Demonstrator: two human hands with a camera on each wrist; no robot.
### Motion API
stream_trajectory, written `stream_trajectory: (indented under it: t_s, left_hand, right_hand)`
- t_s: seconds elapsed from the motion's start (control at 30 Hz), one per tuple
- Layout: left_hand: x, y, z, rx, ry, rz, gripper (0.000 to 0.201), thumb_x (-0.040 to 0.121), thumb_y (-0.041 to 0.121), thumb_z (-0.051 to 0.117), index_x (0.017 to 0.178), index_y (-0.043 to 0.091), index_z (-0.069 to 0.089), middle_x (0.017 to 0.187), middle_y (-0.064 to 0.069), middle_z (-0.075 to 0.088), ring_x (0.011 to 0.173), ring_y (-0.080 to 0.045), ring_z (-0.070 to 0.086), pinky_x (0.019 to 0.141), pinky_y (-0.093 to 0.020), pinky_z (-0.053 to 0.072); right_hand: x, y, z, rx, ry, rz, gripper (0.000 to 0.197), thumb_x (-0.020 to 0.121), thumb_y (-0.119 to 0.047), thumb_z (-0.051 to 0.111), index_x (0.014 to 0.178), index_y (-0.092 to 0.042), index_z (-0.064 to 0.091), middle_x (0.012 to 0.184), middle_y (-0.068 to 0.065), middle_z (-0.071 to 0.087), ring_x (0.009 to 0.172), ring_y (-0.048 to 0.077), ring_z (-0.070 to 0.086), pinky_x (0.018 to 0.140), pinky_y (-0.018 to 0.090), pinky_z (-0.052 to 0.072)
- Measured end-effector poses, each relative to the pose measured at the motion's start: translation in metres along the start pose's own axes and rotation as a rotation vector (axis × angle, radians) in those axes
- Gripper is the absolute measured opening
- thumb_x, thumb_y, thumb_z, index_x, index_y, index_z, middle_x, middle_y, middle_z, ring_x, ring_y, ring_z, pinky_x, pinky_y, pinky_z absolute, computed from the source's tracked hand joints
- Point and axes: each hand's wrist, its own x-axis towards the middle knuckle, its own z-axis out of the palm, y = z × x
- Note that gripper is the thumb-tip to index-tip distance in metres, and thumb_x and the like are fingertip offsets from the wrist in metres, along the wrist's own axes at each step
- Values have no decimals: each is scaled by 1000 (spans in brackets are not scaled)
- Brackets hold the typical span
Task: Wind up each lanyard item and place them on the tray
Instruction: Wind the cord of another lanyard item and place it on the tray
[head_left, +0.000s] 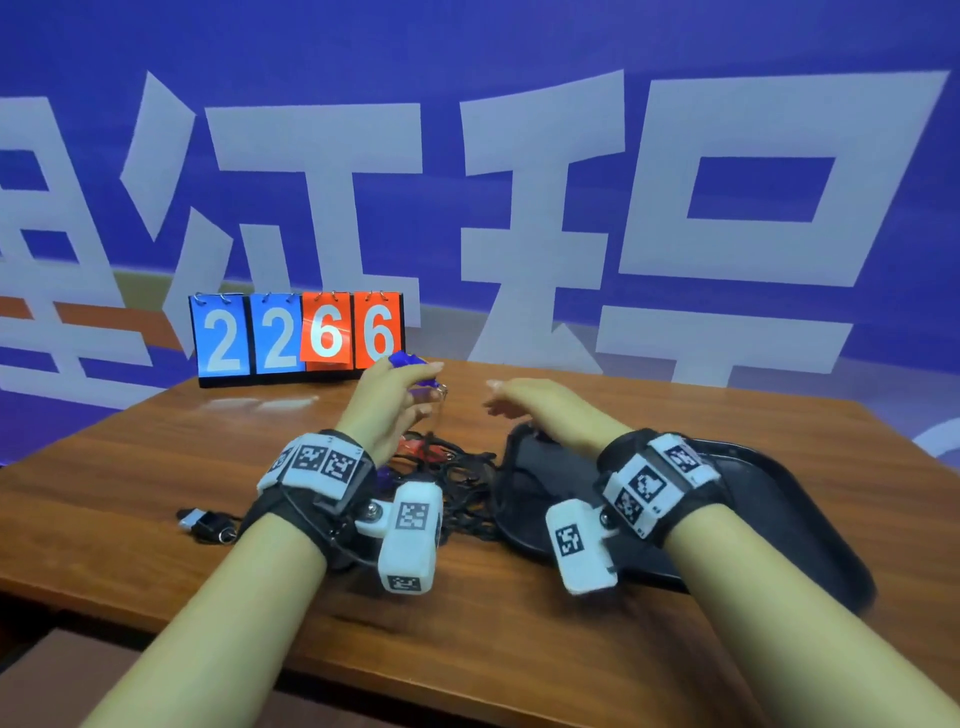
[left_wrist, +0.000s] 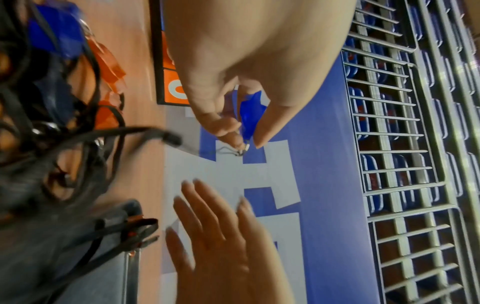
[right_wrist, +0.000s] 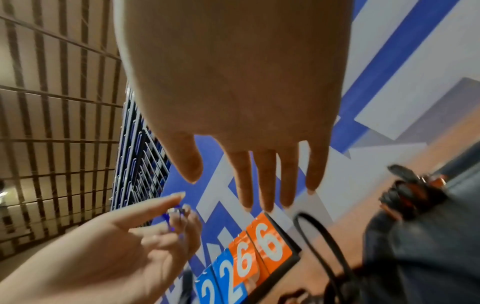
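We see the left hand raised above the wooden bench, and its fingers pinch a small blue whistle at the end with the metal ring. From this ring a thin cord goes down to the pile of tangled lanyards, which lies on the bench between the two wrists, just beside the left rim of the black tray. In the pile we can see black cords and some orange and blue pieces, but we cannot count the items.

The right hand is held over the far left part of the tray, near the left hand but apart from it. Its fingers are straight and a little spread, and they hold nothing.

In the right wrist view a dark bundle with orange parts lies beside the tray; whether it rests on the tray or on the bench we cannot tell.

One more small black and silver item lies alone on the bench, left of the left wrist. At the far edge of the bench stands a flip scoreboard with the numbers 2266.
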Motion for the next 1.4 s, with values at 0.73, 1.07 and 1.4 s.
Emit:
stream_trajectory:
  t_s: [0.73,1.07,1.4]
  left_hand:
    - [15,-39,21,1,135,-248,21,104,30,48,90,15,53,73,-2,46,63,-13,45,58,-30,46]
    - [15,-60,29,-25,-21,-250,18,99,25,59,101,9,67,77,-8,59,74,-22,66,75,-35,61]
    - [7,-78,38,9,-84,-149,19,98,15,59,112,3,66,87,-9,77,77,-18,75,71,-25,61]
  right_hand:
    - [-11,38,4,760,-61,33,21,102,-16,46,90,-6,62,60,-1,46,50,12,44,59,25,51]
    - [-9,59,-14,553,277,-131,32,103,-5,39,127,-10,59,88,1,64,50,6,35,44,14,28]
    - [-15,53,-7,430,369,-184,15,93,-9,64,105,-2,70,88,2,76,54,0,53,51,10,38]
